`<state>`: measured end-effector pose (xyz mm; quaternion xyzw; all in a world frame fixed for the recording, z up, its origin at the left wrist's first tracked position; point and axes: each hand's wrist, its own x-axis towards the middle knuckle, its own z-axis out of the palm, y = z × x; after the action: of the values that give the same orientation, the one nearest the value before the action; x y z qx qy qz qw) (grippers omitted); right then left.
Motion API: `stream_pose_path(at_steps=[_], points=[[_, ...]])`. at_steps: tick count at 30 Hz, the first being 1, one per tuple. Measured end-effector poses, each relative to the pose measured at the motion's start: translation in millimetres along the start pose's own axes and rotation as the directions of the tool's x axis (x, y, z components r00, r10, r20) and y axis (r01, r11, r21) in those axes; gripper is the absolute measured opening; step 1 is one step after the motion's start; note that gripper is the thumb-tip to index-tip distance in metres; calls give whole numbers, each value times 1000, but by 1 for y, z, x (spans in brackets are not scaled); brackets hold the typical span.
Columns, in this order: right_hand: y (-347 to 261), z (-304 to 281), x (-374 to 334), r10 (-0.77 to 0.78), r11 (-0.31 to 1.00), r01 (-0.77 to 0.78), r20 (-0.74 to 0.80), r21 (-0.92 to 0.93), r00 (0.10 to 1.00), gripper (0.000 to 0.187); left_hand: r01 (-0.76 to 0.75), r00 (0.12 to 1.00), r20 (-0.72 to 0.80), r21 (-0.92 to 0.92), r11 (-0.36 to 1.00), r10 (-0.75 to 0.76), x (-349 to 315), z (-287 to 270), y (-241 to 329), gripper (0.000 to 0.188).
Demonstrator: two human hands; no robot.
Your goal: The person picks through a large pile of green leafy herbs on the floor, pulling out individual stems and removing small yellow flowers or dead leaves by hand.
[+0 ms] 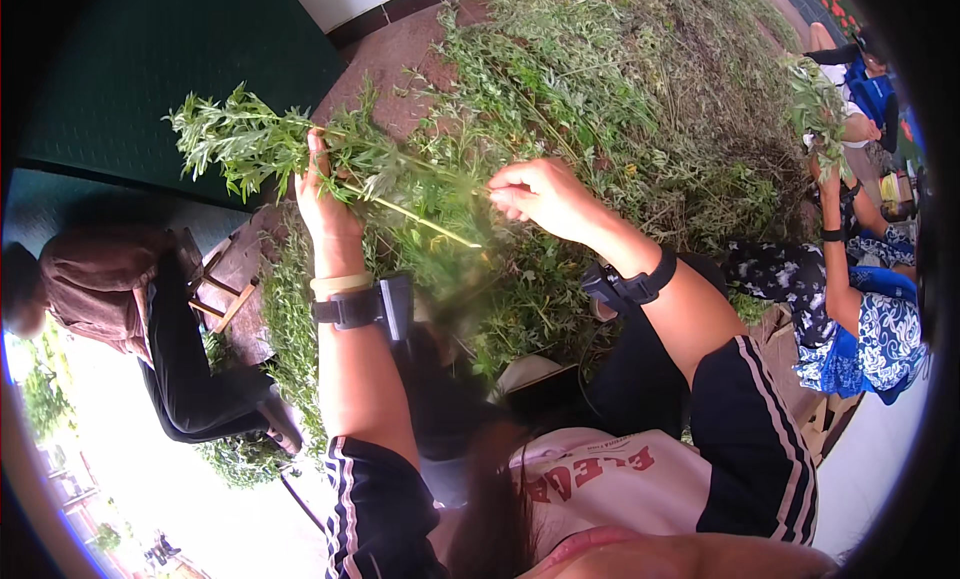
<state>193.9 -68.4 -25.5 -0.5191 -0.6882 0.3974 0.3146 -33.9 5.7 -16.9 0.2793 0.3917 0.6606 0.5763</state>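
Note:
My left hand (328,204) is closed around a bunch of leafy green stalks (240,144), its thumb lying along them. Their bushy tops point left, and a pale bare stem (425,222) sticks out to the right. My right hand (545,194) is pinched at the end of a thin stem that runs across from the left hand. Below and between the hands, some of the greenery is smeared by motion. Both hands are raised over a large heap of cut leafy plants (620,109).
At left, a person in dark trousers (185,349) sits by a small wooden stool (225,294). On the right, a person in a blue and white patterned top (885,339) holds up a leafy bunch (820,109). Another person (870,94) sits farther back. A dark green panel (150,69) stands at upper left.

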Motion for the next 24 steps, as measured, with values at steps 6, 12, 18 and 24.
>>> stream_pose_path(at_steps=[6,12,18,24], points=[[-5,-1,1,57,948,4,-182,319,982,16,-24,998,57,45,999,21,-5,-2,7,23],[1,-9,-1,9,942,133,-418,308,908,18,-71,996,65,118,990,64,-13,-2,5,19],[-6,-11,-2,-41,978,123,-417,171,908,19,-81,986,156,136,987,59,-14,-2,5,16],[1,-6,-1,-98,986,143,-390,87,916,17,-138,989,71,166,977,128,-23,21,-3,16]])
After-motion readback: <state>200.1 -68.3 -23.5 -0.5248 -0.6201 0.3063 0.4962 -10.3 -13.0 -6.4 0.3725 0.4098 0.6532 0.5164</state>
